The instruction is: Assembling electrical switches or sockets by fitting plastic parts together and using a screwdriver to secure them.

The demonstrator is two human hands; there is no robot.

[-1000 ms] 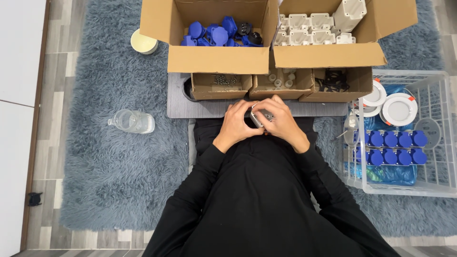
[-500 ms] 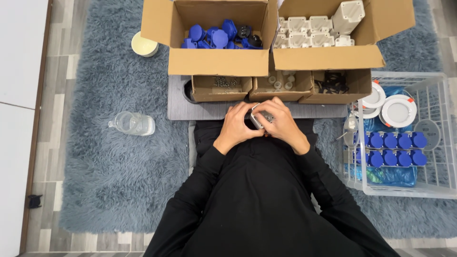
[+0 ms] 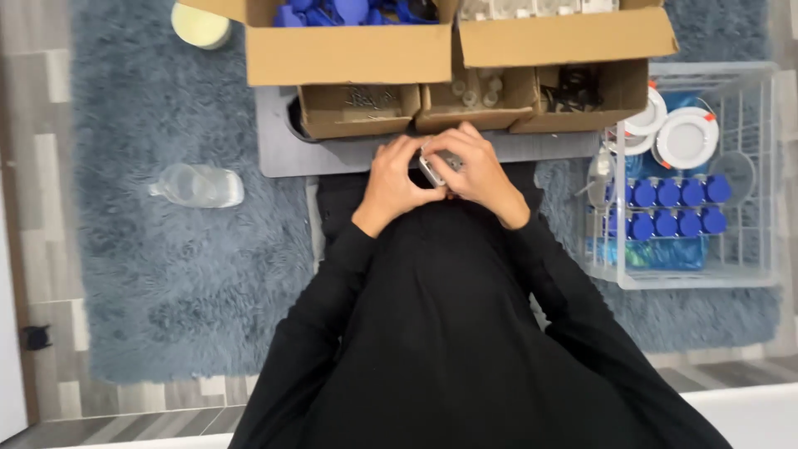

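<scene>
My left hand (image 3: 392, 181) and my right hand (image 3: 475, 170) meet in front of my chest, both closed around a small grey-and-white part (image 3: 435, 166). Only a corner of that part shows between the fingers; its shape is hard to tell. Both arms are in black sleeves. Just beyond the hands lies a grey board (image 3: 332, 154) carrying three small open cardboard boxes (image 3: 357, 110) with tiny parts inside.
Two large cardboard boxes (image 3: 349, 51) sit behind, one with blue caps. A white wire basket (image 3: 761, 166) at right holds blue-capped pieces and white round discs. A clear plastic bottle (image 3: 199, 185) lies on the blue-grey shag rug at left; a pale round lid (image 3: 201, 27) is at top left.
The camera view has shifted downward and closer, so the boxes sit higher in frame. The hands stay together on the small part with little visible movement.
</scene>
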